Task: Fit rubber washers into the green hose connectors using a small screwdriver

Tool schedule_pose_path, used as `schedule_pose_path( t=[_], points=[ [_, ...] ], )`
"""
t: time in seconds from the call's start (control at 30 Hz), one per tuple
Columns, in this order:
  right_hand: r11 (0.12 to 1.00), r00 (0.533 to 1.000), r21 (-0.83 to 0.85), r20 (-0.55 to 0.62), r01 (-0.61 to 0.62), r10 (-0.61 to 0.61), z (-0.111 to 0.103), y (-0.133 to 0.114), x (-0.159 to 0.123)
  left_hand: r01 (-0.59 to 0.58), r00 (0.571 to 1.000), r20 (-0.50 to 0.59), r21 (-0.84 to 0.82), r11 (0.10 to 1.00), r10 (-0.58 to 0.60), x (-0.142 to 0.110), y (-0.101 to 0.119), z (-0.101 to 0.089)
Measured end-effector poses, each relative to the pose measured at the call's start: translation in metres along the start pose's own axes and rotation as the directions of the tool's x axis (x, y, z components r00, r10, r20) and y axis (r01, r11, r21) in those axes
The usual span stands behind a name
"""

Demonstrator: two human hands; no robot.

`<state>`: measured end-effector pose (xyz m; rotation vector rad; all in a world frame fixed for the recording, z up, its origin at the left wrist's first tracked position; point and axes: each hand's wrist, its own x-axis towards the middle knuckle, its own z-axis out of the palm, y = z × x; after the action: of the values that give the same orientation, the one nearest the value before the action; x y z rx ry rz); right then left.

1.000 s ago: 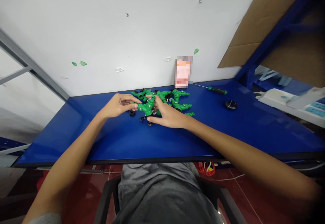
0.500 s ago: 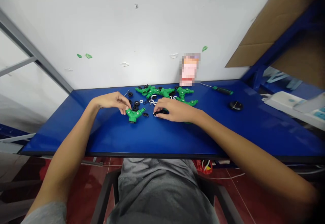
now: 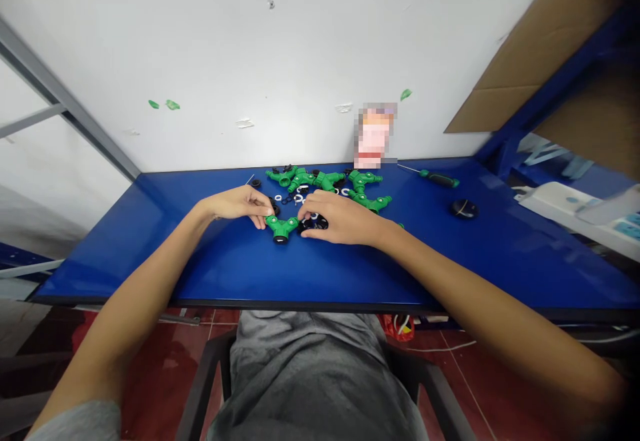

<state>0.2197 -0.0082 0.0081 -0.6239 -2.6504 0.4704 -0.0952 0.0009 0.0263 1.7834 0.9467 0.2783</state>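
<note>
My left hand (image 3: 253, 206) pinches one arm of a green Y-shaped hose connector (image 3: 281, 226), held just above the blue table with its black-ringed end toward me. My right hand (image 3: 333, 218) is curved beside the connector's other arm, its fingertips close to that arm's end. Thumb and index finger are apart. Small black fittings (image 3: 320, 222) show between and under these fingers, partly hidden by the hand. Behind both hands lie more green Y connectors (image 3: 327, 180), along with white rings (image 3: 299, 198) and black rings.
On the right of the blue table (image 3: 225, 268) lie a green-and-black screwdriver (image 3: 440, 178) and a round black object (image 3: 465, 208). A blurred-out upright item (image 3: 373, 138) leans on the white wall. White items (image 3: 575, 208) stand past the table's right edge.
My left hand has moved right with the connector, bringing it up to my right hand. My right hand's thumb and index finger have spread from around a black fitting.
</note>
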Motion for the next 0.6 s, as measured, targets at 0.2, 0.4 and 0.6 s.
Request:
schedule_pose_path(
  t=[0.2, 0.4, 0.6],
  points=[
    [0.996, 0.996, -0.066, 0.063, -0.064, 0.068, -0.007, 0.013, -0.002, -0.046, 0.981, -0.187, -0.023, 0.999, 0.041, 0.010, -0.002, 0.010],
    [0.990, 1.000, -0.142, -0.007, -0.018, 0.017, 0.005, 0.007, 0.001, -0.027, 0.992, -0.114, 0.174, 0.984, 0.047, 0.002, 0.010, 0.007],
    [0.997, 0.998, -0.071, -0.041, 0.041, -0.044, 0.009, 0.002, 0.006, -0.034, 0.993, -0.088, 0.460, 0.887, 0.083, -0.014, 0.022, -0.002]
  ],
)
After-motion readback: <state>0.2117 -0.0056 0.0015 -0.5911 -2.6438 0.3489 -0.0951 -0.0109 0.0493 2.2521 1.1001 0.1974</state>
